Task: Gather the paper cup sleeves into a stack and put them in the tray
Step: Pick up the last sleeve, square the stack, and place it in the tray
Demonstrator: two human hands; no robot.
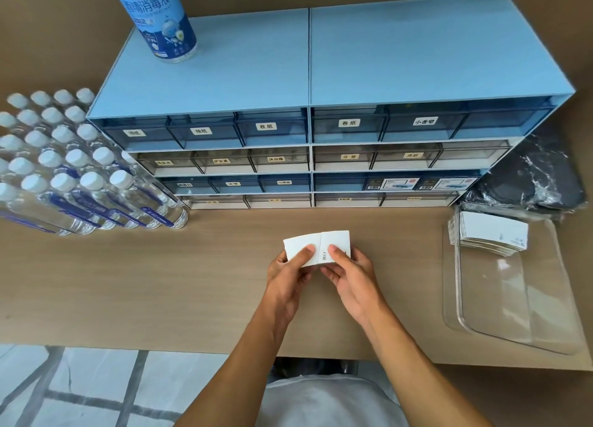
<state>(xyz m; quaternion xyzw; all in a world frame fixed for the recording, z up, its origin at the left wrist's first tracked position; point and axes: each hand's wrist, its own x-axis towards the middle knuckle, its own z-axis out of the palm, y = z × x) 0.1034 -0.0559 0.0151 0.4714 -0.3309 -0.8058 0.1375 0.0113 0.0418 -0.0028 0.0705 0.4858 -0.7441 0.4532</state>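
Both my hands hold white paper cup sleeves just above the middle of the wooden table. My left hand grips their left end with the thumb on top. My right hand grips the right part, thumb pressed near a small printed mark. The held sleeves look like two overlapping flat pieces. At the right stands a clear plastic tray. A stack of white sleeves lies in its far corner.
A blue drawer cabinet with labelled drawers fills the back of the table. A pack of water bottles lies at the left. A disinfectant bottle stands on the cabinet. A dark wrapped bundle sits behind the tray.
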